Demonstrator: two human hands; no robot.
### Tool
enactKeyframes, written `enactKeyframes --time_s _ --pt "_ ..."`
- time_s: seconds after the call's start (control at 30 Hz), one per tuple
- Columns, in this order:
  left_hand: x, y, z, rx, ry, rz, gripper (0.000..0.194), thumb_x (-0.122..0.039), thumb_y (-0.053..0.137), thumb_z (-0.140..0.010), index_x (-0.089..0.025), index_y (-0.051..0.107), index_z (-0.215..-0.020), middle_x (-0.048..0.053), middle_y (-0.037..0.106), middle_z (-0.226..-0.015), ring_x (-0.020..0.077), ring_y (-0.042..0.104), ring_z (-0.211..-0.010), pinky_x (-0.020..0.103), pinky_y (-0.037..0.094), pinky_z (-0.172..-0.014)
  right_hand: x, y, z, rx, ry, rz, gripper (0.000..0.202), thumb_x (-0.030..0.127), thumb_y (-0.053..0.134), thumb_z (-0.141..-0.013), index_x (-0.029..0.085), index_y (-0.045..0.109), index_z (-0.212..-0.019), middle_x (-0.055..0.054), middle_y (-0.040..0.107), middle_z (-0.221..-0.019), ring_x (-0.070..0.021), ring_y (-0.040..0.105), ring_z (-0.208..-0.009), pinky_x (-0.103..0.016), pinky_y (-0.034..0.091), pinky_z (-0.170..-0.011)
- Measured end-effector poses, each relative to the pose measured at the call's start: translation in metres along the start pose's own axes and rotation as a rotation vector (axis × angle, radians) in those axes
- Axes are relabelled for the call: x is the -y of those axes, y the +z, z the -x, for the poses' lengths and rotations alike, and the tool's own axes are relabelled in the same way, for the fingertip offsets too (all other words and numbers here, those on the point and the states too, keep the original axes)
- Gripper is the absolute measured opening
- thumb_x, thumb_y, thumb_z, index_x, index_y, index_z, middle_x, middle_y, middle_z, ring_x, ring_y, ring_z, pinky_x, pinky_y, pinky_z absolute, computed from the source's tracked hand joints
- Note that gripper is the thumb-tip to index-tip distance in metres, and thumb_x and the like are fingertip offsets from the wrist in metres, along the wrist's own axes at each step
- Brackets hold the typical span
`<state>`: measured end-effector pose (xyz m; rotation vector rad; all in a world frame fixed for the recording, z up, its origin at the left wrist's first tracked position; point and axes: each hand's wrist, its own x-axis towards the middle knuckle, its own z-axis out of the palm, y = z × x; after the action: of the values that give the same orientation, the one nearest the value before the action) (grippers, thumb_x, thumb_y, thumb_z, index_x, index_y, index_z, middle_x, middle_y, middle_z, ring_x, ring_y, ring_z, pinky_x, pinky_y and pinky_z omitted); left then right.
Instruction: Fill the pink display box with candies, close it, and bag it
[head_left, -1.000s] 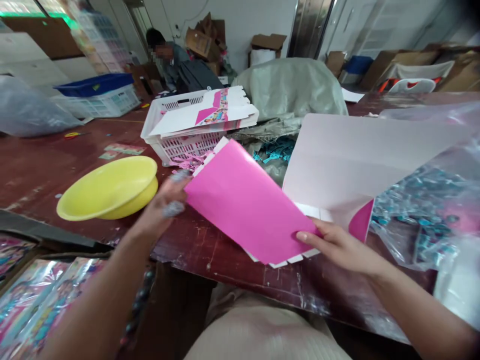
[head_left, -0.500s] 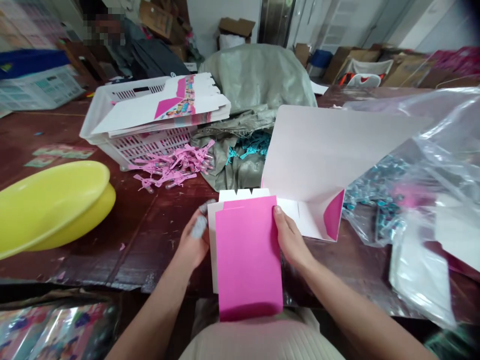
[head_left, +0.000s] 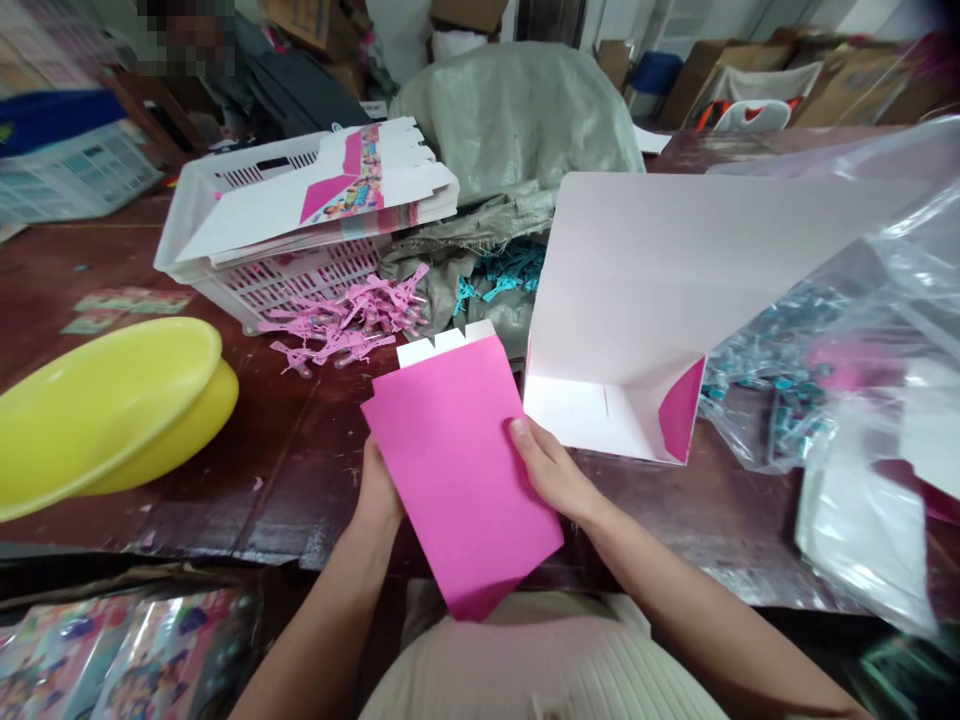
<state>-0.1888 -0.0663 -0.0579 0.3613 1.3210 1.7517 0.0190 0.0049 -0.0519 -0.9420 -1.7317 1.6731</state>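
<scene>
A folded pink cardboard box blank [head_left: 461, 460] with white notched flaps at its top is between my hands, tilted, its lower end near my lap. My right hand [head_left: 555, 470] grips its right edge, thumb on the pink face. At the left edge is my left hand [head_left: 381, 488], its fingers hidden behind the cardboard. Just right of the blank stands a part-folded box [head_left: 637, 280], white inside with a pink side flap, on the table. Pink clip-like pieces [head_left: 352, 318] lie in a heap beyond my left hand.
Yellow basins [head_left: 112, 410] sit at left. A white basket [head_left: 180, 235] carries stacked printed box blanks [head_left: 292, 215]. Behind are a grey-green sack [head_left: 517, 120] and turquoise pieces [head_left: 510, 270]. Clear plastic bags [head_left: 862, 480] lie at right. A person [head_left: 285, 95] is at the back left.
The pink blank has turned, its top swinging left and its bottom right. My left hand's fingers, visible before, have gone behind it. My right thumb stays at the right edge.
</scene>
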Motion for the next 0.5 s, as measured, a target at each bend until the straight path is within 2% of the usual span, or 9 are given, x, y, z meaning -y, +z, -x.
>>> enactKeyframes --time_s 0.07,0.17,0.2,0.23,0.27,0.3,0.37,0.43,0.5 --pt "0.004 0.003 0.002 -0.003 -0.017 0.033 0.036 -0.044 0.088 -0.065 -0.018 0.069 -0.082 -0.002 0.07 -0.065 0.016 0.065 -0.057 0.027 0.054 -0.057 -0.008 0.004 -0.001 -0.114 -0.004 0.098 0.059 0.068 0.042 -0.098 0.018 0.066 -0.116 -0.011 0.074 -0.11 -0.0264 0.067 -0.107 -0.041 0.052 -0.097" --pt "0.006 0.006 0.005 0.086 -0.113 0.124 0.061 -0.072 0.075 -0.072 -0.018 0.071 -0.101 0.007 0.077 -0.089 0.027 0.074 -0.083 0.038 0.06 -0.074 -0.017 0.007 -0.002 -0.251 0.058 0.318 0.056 0.069 0.042 -0.097 0.019 0.065 -0.108 -0.011 0.074 -0.09 -0.0285 0.07 -0.091 -0.039 0.052 -0.082" --pt "0.006 0.006 0.006 0.101 -0.114 0.132 0.066 -0.076 0.072 -0.073 -0.018 0.071 -0.104 0.009 0.077 -0.095 0.0289 0.074 -0.09 0.04 0.06 -0.078 -0.019 0.007 -0.001 -0.288 0.085 0.409 0.056 0.07 0.041 -0.097 0.02 0.064 -0.107 -0.01 0.072 -0.082 -0.0293 0.07 -0.084 -0.039 0.052 -0.077" --pt "0.008 0.005 0.007 0.101 -0.083 0.114 0.064 -0.073 0.075 -0.072 -0.018 0.07 -0.106 0.009 0.077 -0.099 0.0285 0.073 -0.094 0.039 0.06 -0.082 -0.019 0.008 0.0 -0.313 0.109 0.488 0.057 0.072 0.04 -0.096 0.02 0.063 -0.106 -0.009 0.07 -0.076 -0.0297 0.069 -0.078 -0.039 0.051 -0.074" --pt "0.009 0.005 0.008 0.087 -0.027 0.077 0.059 -0.064 0.082 -0.071 -0.02 0.07 -0.108 0.007 0.077 -0.102 0.0262 0.073 -0.096 0.037 0.059 -0.085 -0.019 0.008 0.002 -0.32 0.124 0.535 0.058 0.072 0.04 -0.096 0.02 0.062 -0.108 -0.009 0.069 -0.074 -0.0298 0.069 -0.075 -0.039 0.05 -0.074" --pt "0.01 0.004 0.008 0.071 0.031 0.037 0.053 -0.05 0.089 -0.07 -0.022 0.069 -0.109 0.005 0.077 -0.105 0.023 0.073 -0.096 0.033 0.059 -0.086 -0.017 0.009 0.004 -0.304 0.12 0.53 0.059 0.073 0.038 -0.096 0.02 0.061 -0.112 -0.009 0.07 -0.078 -0.0297 0.069 -0.077 -0.04 0.051 -0.075" --pt "0.013 0.004 0.009 0.073 0.087 -0.002 0.054 -0.027 0.094 -0.066 -0.024 0.068 -0.113 0.002 0.076 -0.109 0.0182 0.072 -0.094 0.03 0.058 -0.088 -0.011 0.008 0.009 -0.205 0.08 0.365 0.063 0.07 0.027 -0.1 0.022 0.058 -0.125 -0.011 0.074 -0.1 -0.0279 0.07 -0.092 -0.041 0.052 -0.086" --pt "0.013 0.005 0.008 0.113 0.056 0.017 0.052 -0.024 0.093 -0.068 -0.023 0.068 -0.113 0.003 0.076 -0.109 0.018 0.072 -0.091 0.032 0.059 -0.087 -0.004 0.006 0.012 -0.062 0.05 0.125 0.067 0.067 0.014 -0.103 0.025 0.058 -0.131 -0.009 0.071 -0.119 -0.024 0.068 -0.107 -0.04 0.051 -0.096" --pt "0.012 0.007 0.008 0.137 0.027 0.03 0.05 -0.026 0.093 -0.068 -0.021 0.069 -0.111 0.004 0.077 -0.105 0.0187 0.072 -0.088 0.033 0.059 -0.085 0.002 0.005 0.014 0.056 0.03 -0.004 0.068 0.067 0.015 -0.103 0.027 0.064 -0.128 -0.007 0.072 -0.119 -0.0219 0.067 -0.109 -0.038 0.051 -0.099"
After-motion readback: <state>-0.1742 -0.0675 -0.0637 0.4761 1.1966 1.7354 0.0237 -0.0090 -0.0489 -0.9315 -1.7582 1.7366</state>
